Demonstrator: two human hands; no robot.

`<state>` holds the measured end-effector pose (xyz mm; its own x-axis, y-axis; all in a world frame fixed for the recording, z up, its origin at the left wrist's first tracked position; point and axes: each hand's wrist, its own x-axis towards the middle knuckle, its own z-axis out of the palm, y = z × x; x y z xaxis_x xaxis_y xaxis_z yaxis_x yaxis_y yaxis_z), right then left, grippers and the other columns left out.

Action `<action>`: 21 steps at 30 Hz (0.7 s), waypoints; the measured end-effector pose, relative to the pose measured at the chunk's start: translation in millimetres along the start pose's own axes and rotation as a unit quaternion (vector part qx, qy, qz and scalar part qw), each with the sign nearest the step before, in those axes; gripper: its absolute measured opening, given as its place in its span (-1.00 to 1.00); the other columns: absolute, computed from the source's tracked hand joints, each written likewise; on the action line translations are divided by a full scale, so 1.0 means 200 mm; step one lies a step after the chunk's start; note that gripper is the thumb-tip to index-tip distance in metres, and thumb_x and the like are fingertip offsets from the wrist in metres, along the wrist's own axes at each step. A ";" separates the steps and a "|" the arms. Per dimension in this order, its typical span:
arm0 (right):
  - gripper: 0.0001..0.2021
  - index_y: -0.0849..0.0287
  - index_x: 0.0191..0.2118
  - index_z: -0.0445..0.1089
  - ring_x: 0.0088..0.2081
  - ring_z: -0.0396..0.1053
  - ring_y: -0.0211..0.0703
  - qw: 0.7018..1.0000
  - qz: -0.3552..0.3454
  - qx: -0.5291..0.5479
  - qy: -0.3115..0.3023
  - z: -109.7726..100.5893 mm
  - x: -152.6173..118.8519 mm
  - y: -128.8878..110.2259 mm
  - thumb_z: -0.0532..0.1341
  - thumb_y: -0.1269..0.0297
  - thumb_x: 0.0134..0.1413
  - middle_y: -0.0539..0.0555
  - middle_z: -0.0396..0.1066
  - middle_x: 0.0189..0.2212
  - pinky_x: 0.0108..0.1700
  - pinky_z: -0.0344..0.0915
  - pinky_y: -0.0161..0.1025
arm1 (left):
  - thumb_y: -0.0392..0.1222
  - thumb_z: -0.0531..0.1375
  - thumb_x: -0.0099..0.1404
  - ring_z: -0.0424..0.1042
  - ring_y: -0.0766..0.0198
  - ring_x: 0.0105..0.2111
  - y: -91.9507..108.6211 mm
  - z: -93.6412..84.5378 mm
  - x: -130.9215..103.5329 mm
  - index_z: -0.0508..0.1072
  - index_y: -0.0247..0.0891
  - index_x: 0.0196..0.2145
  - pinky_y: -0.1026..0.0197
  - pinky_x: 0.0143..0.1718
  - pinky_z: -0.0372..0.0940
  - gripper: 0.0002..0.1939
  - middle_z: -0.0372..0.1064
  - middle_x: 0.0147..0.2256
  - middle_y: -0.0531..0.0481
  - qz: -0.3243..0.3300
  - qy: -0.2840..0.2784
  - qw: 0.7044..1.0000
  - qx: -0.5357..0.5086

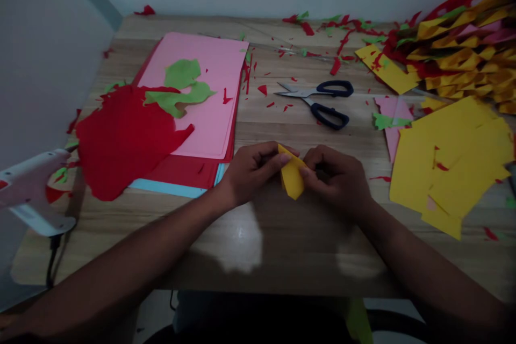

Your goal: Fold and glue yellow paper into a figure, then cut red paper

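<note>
Between my two hands, above the front middle of the table, is a small folded piece of yellow paper. My left hand pinches its upper left side, thumb on the near face. On its right edge, my right hand grips it with thumb and curled fingers. Just beyond the hands lie scissors with dark blue handles, blades parted and pointing left. Yellow paper sheets lie in a loose pile to the right of my right hand.
At left, pink sheets top a paper stack, with a red paper piece and green scraps over it. A glue gun stands at the left edge. Folded yellow pieces crowd the back right. Red scraps litter the table.
</note>
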<state>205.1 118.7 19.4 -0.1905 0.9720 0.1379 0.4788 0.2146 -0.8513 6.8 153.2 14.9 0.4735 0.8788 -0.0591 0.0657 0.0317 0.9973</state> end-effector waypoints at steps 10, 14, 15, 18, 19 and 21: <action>-0.84 0.11 -0.36 0.33 -0.47 0.29 -0.30 0.993 0.047 0.107 0.019 0.03 0.00 -0.02 0.30 0.20 0.12 -0.06 0.38 -0.47 -0.44 0.21 -0.34 | -0.03 0.20 0.32 0.38 0.32 -0.44 0.01 0.00 0.00 0.53 -0.30 -0.45 0.30 -0.42 0.27 -0.69 0.41 -0.52 0.02 0.031 0.066 0.997 0.034; -0.80 0.14 -0.45 0.38 -0.51 0.26 -0.31 0.994 0.060 0.089 0.012 0.04 0.01 -0.03 0.32 0.18 0.11 -0.07 0.36 -0.54 -0.46 0.18 -0.34 | -0.08 0.18 0.35 0.38 0.29 -0.39 0.01 0.00 0.00 0.44 -0.29 -0.56 0.26 -0.34 0.28 -0.64 0.35 -0.52 0.01 0.057 0.047 0.995 0.063; -0.80 0.14 -0.45 0.39 -0.51 0.26 -0.31 0.994 0.062 0.089 0.016 0.04 0.01 -0.03 0.33 0.18 0.10 -0.07 0.36 -0.54 -0.46 0.17 -0.33 | -0.08 0.18 0.35 0.37 0.30 -0.40 0.01 0.00 0.00 0.41 -0.29 -0.59 0.26 -0.34 0.27 -0.62 0.32 -0.53 0.02 0.059 0.045 0.995 0.069; -0.79 0.14 -0.48 0.36 -0.52 0.24 -0.32 0.993 0.061 0.098 0.028 0.05 0.00 -0.04 0.33 0.21 0.09 -0.07 0.34 -0.56 -0.47 0.14 -0.34 | -0.08 0.17 0.34 0.28 0.35 -0.47 0.02 0.00 0.00 0.38 -0.28 -0.61 0.28 -0.42 0.21 -0.61 0.25 -0.57 0.05 0.062 0.046 0.993 0.084; -0.78 0.14 -0.49 0.34 -0.52 0.23 -0.32 0.993 0.059 0.100 0.029 0.06 0.00 -0.04 0.33 0.22 0.08 -0.08 0.32 -0.57 -0.48 0.13 -0.33 | -0.08 0.17 0.34 0.24 0.36 -0.49 0.02 0.01 0.00 0.38 -0.29 -0.61 0.29 -0.45 0.18 -0.61 0.24 -0.58 0.06 0.061 0.047 0.993 0.088; -0.76 0.13 -0.51 0.29 -0.52 0.20 -0.32 0.993 0.051 0.105 0.025 0.06 0.00 -0.04 0.31 0.23 0.09 -0.08 0.29 -0.58 -0.47 0.12 -0.33 | -0.06 0.16 0.33 0.19 0.38 -0.52 0.02 0.01 0.00 0.39 -0.29 -0.60 0.30 -0.49 0.13 -0.61 0.21 -0.59 0.07 0.054 0.048 0.993 0.091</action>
<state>190.7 116.2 20.2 -0.1050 0.9922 0.0666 0.3041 0.0958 -0.9478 8.6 152.6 18.1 0.4018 0.9137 0.0617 0.1812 -0.1454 0.9726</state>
